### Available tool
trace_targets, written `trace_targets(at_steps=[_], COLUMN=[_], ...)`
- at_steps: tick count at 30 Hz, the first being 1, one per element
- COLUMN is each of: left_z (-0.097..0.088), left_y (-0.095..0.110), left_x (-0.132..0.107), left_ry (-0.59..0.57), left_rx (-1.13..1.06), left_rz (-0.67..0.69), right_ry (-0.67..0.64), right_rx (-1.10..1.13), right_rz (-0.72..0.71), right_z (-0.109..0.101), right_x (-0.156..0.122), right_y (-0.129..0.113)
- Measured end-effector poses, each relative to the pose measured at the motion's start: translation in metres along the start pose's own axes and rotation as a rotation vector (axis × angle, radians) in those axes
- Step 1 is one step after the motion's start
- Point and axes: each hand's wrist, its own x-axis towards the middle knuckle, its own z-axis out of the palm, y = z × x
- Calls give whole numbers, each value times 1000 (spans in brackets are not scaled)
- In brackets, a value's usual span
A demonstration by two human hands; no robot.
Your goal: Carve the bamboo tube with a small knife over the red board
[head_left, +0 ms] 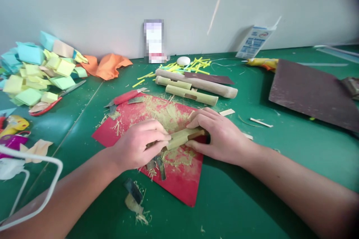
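A short bamboo tube (179,139) with a notch cut in its side lies across the middle of the view, over a red sheet (187,190). At its left end, my left hand (143,142) is closed with thumb and fingers pinched around it. My right hand (217,134) grips the other end, beside the notch. Whatever else may be under the left fingers is hidden. Pale bamboo dust (165,110) and shavings cover much of the sheet. A red-handled knife (126,97) rests at the sheet's upper left edge.
Beyond the sheet lie two more notched bamboo tubes (193,95) and a longer greyish roll (207,84). Folded paper pieces (33,78) and scissors (47,108) are on the left. A dark brown sheet (311,93) stands right. A phone (155,41) leans on the wall.
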Motion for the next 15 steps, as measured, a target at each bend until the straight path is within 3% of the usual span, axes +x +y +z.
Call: trace_targets(at_steps=[6, 12, 15], left_z=[10, -2, 2], left_y=[3, 0, -1], left_x=[11, -1, 2], left_ry=[27, -9, 8], left_rx=[12, -16, -4], left_rz=[-34, -10, -40], right_ry=[14, 8, 16], right_rx=[17, 4, 10], right_rz=[-22, 3, -9], right_z=[-1, 0, 0], right_x=[0, 0, 0], right_y=[0, -1, -1])
